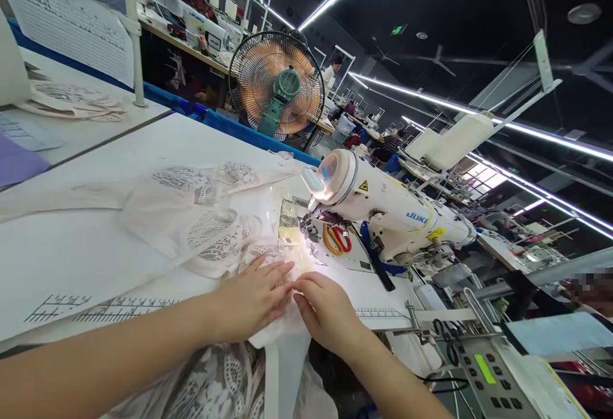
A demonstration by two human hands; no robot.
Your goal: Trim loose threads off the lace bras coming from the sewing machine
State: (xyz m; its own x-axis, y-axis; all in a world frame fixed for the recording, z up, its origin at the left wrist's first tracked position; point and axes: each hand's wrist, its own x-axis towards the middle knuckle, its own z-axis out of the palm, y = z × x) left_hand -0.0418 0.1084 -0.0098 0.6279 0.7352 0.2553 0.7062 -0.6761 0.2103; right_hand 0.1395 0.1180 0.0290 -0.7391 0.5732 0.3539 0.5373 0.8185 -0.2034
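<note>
Pale pink lace fabric (211, 240) spreads over the white sewing table and drapes over its front edge. My left hand (253, 294) lies on this fabric with its fingers stretched out, just in front of the sewing machine's needle area. Right beside it, my right hand (325, 310) is closed in a pinch on the fabric's edge, thumb and forefinger together. The two hands meet at the fingertips. A white JUKI sewing machine (383, 205) stands beyond them, its lamp lighting the presser foot. How the fabric sits under the foot is lost in the glare.
Scissors (337, 239) with orange and red handles lie beside the needle area. Behind the table stands a large fan (278, 87). A control panel (493, 374) is at the lower right. Printed rulers mark the table's front edge. More sewing stations and people fill the background.
</note>
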